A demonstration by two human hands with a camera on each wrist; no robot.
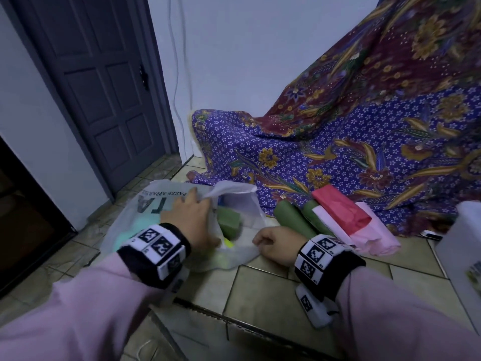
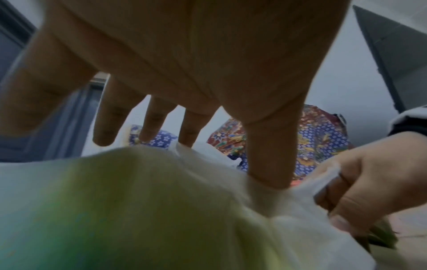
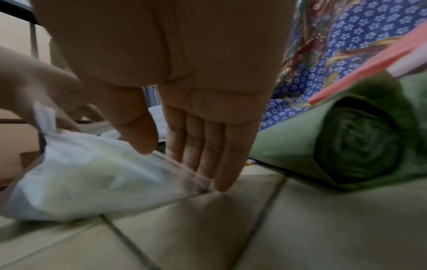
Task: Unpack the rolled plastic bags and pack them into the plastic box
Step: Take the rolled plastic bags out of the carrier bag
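On the tiled floor (image 1: 263, 290), toward the left, a translucent white carrier bag (image 1: 125, 225) is lying with its mouth facing the person. The left hand (image 1: 194, 220) is spreading over the upper lip of that mouth, fingers straight and splayed, thumb pressing into the film. Inside, a green roll (image 1: 229, 222) is showing at the opening, and pale teal and yellow-green shapes are glowing through the plastic; what they are cannot be told. Next along, the right hand (image 1: 277, 246) is lying flat, fingers straight and together, pinning the lower lip to the tile. To do this step well, the person should probably be keeping that lower edge pinned while lifting the upper lip, so the mouth gapes and a roll slides out without dragging the bag. Further right, two green rolls (image 1: 299, 222) and red (image 1: 341, 207) and pink packs (image 1: 372, 235) are resting on the floor against a batik cloth (image 1: 351, 142). Rightmost, the plastic box (image 1: 460, 256) is standing; its contents are not visible.
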